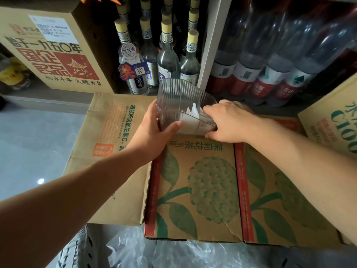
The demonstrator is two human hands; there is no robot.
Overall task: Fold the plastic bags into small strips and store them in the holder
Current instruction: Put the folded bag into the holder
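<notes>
The holder is a clear plastic tub with fine vertical ribs down its walls and a rounded, smooth rim. It is tipped over at a slant, its mouth turned toward the shelves behind, and it sits at the far edge of the cardboard box printed with green leaves and a flower head. Through the see-through wall a folded bag strip shows as a flat white piece with pointed corners, lying against the lower right side of the holder.

The left hand grasps the holder from the left, thumb laid across the near wall and fingers wrapped round behind. The right hand clasps the holder's right end, thumb beneath and fingers curled over the top. Its fingertips seem to reach the white strip, though the ribbed plastic blurs that spot.

More plastic bags, thin, crinkled and translucent, lie loose on the floor just in front of the boxes, beside a shoe. Glass bottles with tan caps stand on the shelf beyond the holder
</notes>
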